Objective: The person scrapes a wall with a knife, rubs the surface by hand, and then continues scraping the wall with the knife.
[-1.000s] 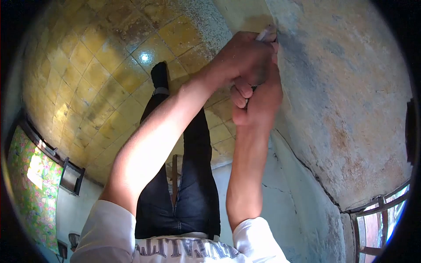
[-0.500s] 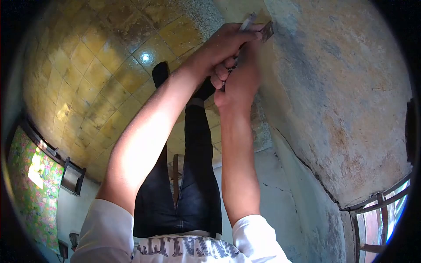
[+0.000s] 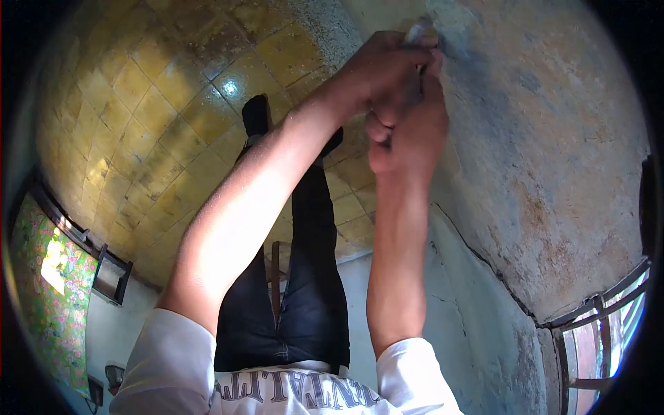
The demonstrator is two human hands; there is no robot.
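Observation:
My left hand (image 3: 395, 72) and my right hand (image 3: 417, 128) are closed together against the wall (image 3: 526, 131), at the top right of the head view. Both wrap round what looks like a flat-bladed scraper (image 3: 420, 32). Its pale end juts out past my left fingers, blurred by motion, close to the wall surface. The handle is mostly hidden inside my fingers. My left hand lies over the front of the grip, with my right hand just behind it.
The wall is stained and patchy, with a crack (image 3: 477, 256) running along its lower part. Yellow floor tiles (image 3: 152, 117) spread to the left. A floral cloth (image 3: 55, 277) hangs at far left, and a barred window (image 3: 598, 332) sits at lower right.
Both hands have shifted right and slightly down, moving closer along the wall with the tool. The blade's flat face, clearer before, is now blurred.

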